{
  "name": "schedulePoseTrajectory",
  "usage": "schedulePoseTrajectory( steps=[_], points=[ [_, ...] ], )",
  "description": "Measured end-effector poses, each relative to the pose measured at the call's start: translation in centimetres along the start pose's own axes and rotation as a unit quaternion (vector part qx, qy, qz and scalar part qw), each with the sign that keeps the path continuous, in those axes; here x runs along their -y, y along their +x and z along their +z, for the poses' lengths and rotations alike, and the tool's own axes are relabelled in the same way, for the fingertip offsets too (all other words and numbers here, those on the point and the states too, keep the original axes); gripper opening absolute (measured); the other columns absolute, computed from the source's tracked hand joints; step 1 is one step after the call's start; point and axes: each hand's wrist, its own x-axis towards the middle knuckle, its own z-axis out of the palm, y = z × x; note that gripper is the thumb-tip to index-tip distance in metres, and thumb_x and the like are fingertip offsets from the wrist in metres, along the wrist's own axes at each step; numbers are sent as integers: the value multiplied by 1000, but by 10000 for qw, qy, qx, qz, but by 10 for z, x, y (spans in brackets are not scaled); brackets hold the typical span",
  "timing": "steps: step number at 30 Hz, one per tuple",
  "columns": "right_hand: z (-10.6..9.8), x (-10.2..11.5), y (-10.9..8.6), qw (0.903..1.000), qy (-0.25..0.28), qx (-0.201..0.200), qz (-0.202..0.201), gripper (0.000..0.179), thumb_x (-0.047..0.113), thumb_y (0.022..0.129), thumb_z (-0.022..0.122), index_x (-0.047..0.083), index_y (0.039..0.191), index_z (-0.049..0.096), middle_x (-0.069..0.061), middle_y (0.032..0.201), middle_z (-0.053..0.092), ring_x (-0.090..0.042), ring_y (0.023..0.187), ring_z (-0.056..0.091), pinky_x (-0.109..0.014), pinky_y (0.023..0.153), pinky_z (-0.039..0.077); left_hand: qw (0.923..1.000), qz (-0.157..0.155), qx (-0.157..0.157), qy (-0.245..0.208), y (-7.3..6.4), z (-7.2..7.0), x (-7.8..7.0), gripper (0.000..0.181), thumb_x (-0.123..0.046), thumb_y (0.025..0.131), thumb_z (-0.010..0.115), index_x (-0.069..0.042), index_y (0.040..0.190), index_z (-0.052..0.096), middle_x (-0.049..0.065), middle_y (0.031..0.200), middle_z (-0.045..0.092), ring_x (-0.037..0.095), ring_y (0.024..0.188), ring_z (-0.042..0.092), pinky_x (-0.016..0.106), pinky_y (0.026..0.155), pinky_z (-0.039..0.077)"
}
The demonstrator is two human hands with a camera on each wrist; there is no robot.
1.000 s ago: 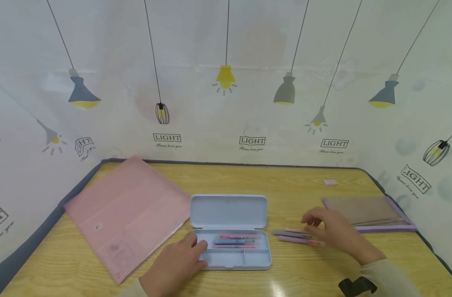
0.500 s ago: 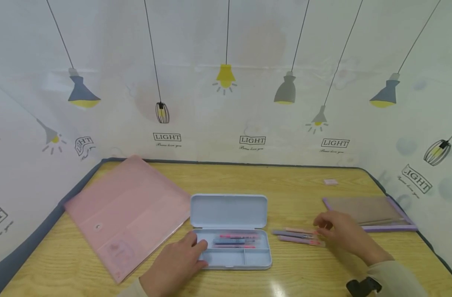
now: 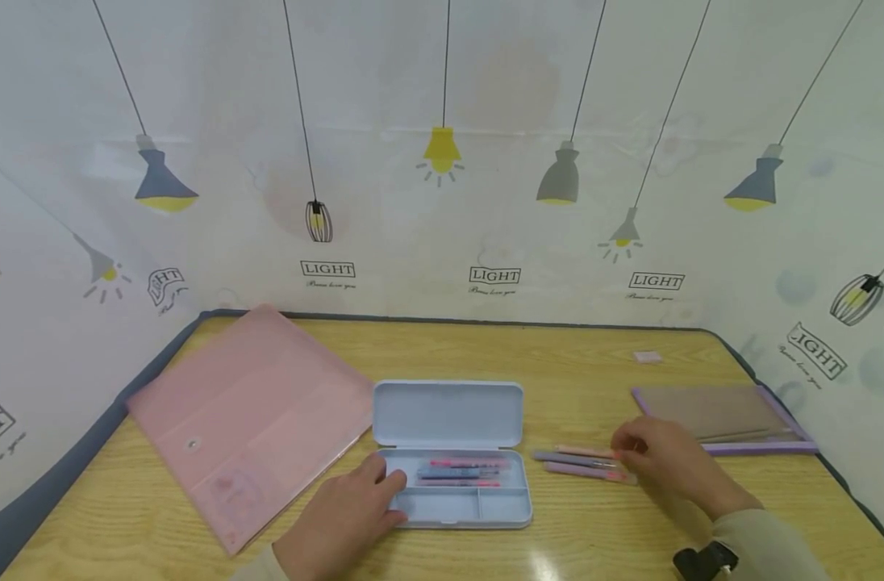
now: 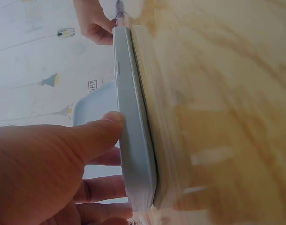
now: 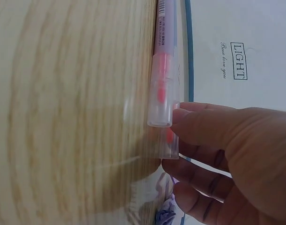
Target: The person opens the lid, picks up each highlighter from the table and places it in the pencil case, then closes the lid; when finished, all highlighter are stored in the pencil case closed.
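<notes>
My left hand (image 3: 351, 500) holds the left end of an open light-blue pencil case (image 3: 449, 516). In the left wrist view its thumb (image 4: 103, 131) presses the case's front wall, with the fingers round the end. Several pens (image 3: 456, 472) lie in the case's long rear compartment. Right of the case lie a purple pen (image 3: 576, 469), a grey-blue pen (image 3: 565, 457) and a peach pen (image 3: 580, 450). My right hand (image 3: 677, 464) is at their right ends, thumb and fingers bent near the clear caps (image 5: 161, 103). Whether it pinches one is hidden.
A pink snap folder (image 3: 268, 403) lies at the left, its corner by the case. A purple-edged zip pouch (image 3: 718, 407) sits at the right behind my right hand. A small pink eraser (image 3: 647, 357) lies near the back edge of the wooden table (image 3: 442, 347).
My right hand shifted right along the pens, then slightly back left to their capped ends. The left hand and the pencil case have stayed in place.
</notes>
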Motion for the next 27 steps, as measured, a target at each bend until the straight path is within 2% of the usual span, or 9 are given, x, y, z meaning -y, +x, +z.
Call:
schedulePoseTrajectory(
  steps=[3,14,22,27],
  points=[
    [1,-1,0,9999,-59,-1,-93,6,15,86,74,18,91,71,11,84,63,0,73,54,-25,64,47,10000,-5,-9,-18,0,1,0,34,-37,82,76,-16,93,52,-4,81,38,5,57,31,17,45,29],
    [-5,0,-3,9998,53,-165,-48,8,11,88,71,17,93,71,11,85,65,1,74,55,-25,66,48,9999,39,-114,76,0,0,-1,35,-38,81,78,-16,92,52,-4,81,38,5,57,33,17,45,30],
    [-17,15,-10,9990,98,-389,-183,9,14,89,71,20,95,70,13,88,64,3,76,56,-25,67,50,9998,48,-129,173,0,1,-1,36,-40,80,77,-16,91,52,-4,80,37,5,56,31,17,45,29],
    [-19,34,-12,9961,106,-553,-675,11,12,87,72,20,96,70,13,90,66,5,75,55,-25,66,51,9999,25,-102,106,0,1,0,35,-38,81,77,-16,91,52,-4,80,38,5,56,31,18,45,29]
  ],
)
